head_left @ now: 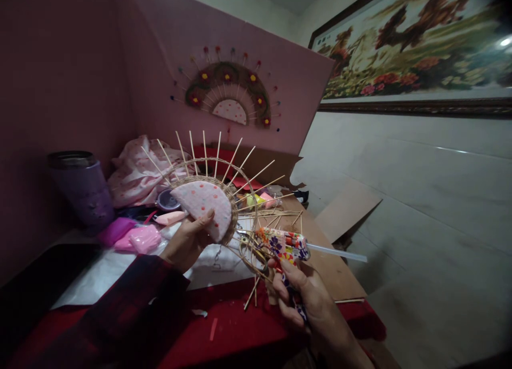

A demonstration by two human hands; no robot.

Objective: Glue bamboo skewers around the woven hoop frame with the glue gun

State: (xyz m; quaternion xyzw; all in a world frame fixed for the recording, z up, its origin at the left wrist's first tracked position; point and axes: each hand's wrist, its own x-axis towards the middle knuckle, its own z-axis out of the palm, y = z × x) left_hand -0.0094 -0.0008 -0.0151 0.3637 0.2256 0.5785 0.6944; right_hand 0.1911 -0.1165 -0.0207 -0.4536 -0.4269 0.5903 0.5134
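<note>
My left hand (194, 235) is closed on a half-round fan frame, its thumb across the pale padded centre (206, 206) with red dots. Thin wooden sticks (204, 145) radiate from that centre, and a ring of twine (250, 185) crosses them partway out. In my right hand (300, 291) is a flower-patterned hot glue gun (282, 242), a clear glue stick (340, 253) jutting from its back. The gun's front end points left, close to the frame's lower right edge. Whether the nozzle touches the twine I cannot tell. Behind the frame lie scissors (248, 246), partly hidden.
A decorated half-round fan (228, 75) hangs on the pink board (160, 38), ringed by pins. To the left stand a purple tumbler (82, 187), pink packets (140, 238) and bunched dotted cloth (134, 169). Loose sticks (280, 214) lie on cardboard (332, 267) over the red tablecloth (232, 331).
</note>
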